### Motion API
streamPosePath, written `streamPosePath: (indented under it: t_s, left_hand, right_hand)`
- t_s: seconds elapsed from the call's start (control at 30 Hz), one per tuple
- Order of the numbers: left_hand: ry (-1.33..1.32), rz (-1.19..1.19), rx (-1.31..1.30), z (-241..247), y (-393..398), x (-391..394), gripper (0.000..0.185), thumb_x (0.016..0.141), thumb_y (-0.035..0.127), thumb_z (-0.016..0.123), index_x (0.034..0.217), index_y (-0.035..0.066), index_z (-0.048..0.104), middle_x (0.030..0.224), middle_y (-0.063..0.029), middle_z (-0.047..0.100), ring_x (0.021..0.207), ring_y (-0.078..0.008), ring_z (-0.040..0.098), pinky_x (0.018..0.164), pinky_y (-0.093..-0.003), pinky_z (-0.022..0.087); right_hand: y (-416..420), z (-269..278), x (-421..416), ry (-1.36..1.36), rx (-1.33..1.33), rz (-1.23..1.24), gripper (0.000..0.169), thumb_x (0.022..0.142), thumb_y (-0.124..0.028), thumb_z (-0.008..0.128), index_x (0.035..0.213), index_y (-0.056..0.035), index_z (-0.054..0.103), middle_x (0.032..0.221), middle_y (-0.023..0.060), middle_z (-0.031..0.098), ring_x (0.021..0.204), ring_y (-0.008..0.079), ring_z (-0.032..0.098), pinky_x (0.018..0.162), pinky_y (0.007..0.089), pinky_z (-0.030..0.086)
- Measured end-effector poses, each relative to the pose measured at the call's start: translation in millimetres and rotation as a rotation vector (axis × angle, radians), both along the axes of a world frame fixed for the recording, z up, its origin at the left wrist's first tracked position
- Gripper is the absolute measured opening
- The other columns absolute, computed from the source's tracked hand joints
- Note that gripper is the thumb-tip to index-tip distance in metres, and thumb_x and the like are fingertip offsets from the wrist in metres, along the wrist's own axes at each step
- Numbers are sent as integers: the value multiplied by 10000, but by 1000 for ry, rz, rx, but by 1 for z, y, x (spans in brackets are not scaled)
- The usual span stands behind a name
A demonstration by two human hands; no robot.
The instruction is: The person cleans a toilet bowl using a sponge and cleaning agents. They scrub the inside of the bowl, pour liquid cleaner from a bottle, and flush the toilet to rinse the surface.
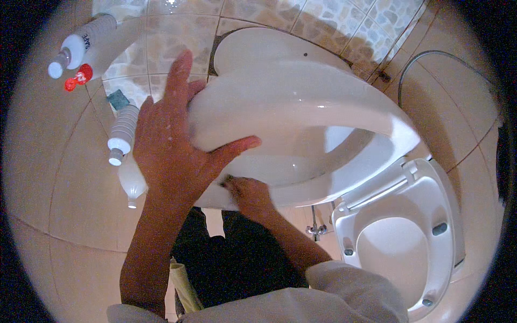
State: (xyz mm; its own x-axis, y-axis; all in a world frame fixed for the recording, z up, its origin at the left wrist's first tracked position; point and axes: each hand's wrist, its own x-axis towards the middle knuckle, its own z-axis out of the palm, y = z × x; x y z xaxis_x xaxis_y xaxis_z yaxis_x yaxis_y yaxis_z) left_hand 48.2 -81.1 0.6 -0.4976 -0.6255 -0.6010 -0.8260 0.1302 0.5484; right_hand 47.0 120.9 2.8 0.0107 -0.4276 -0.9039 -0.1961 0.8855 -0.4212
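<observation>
A white ceramic toilet bowl fills the middle of the view, its dark-edged foot on the patterned floor tiles. My left hand is over the bowl's left end, fingers and thumb spread and nothing in it; whether the palm touches the ceramic cannot be seen. Close to the bowl's near rim, my right hand has its fingers closed on a small dark thing, mostly hidden and blurred, perhaps a scouring pad. The raised white toilet seat and lid are hinged to the bowl at lower right.
Left of the bowl are a tall white bottle, a red-capped bottle, a ribbed bottle, a clear bottle and a green scouring pad. A grey hose curves at right. A metal valve sits below the rim.
</observation>
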Motion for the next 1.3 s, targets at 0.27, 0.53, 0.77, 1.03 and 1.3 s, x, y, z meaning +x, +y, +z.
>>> streamPosePath:
  t_s: [0.27, 0.53, 0.77, 1.03, 1.3]
  left_hand:
    - [21, -123, -180, 1, 0, 1, 985, 503, 609, 645, 1264, 95, 288, 932, -101, 604, 868, -266, 576, 847, -494, 345]
    - [99, -161, -326, -3, 5, 8, 911, 549, 651, 567, 1246, 121, 317, 925, -104, 603, 823, -250, 590, 818, -511, 359]
    - [44, -190, -473, -11, 8, 17, 897, 549, 683, 526, 1234, 134, 340, 882, -90, 610, 757, -240, 599, 805, -505, 367]
    - [12, -190, -454, -8, 11, 8, 895, 558, 677, 535, 1241, 132, 339, 910, -71, 611, 783, -236, 598, 840, -526, 326]
    - [69, -160, -568, -12, 13, 19, 897, 555, 688, 537, 1238, 140, 343, 865, -101, 618, 766, -241, 604, 855, -545, 302]
  right_hand:
    - [34, -10, -1, 45, -102, 174, 254, 840, -241, 406, 885, -49, 566, 774, 171, 582, 744, 343, 558, 730, 423, 421]
    - [63, 7, -49, 232, 111, 893, 389, 889, -329, 262, 896, -116, 587, 807, 118, 615, 750, 242, 600, 849, 532, 333]
    - [29, 13, -23, 144, -8, 902, 324, 845, -260, 356, 1113, -112, 463, 947, 106, 588, 861, 293, 571, 855, 526, 345]
    - [126, -63, -115, 771, 153, 905, 705, 842, -522, 209, 1265, 39, 265, 1348, 134, 234, 1272, 221, 151, 1038, 386, 43]
    - [79, -20, -86, 558, 427, 906, 698, 846, -516, 202, 1282, 27, 237, 1365, 134, 197, 1281, 239, 113, 1028, 424, 54]
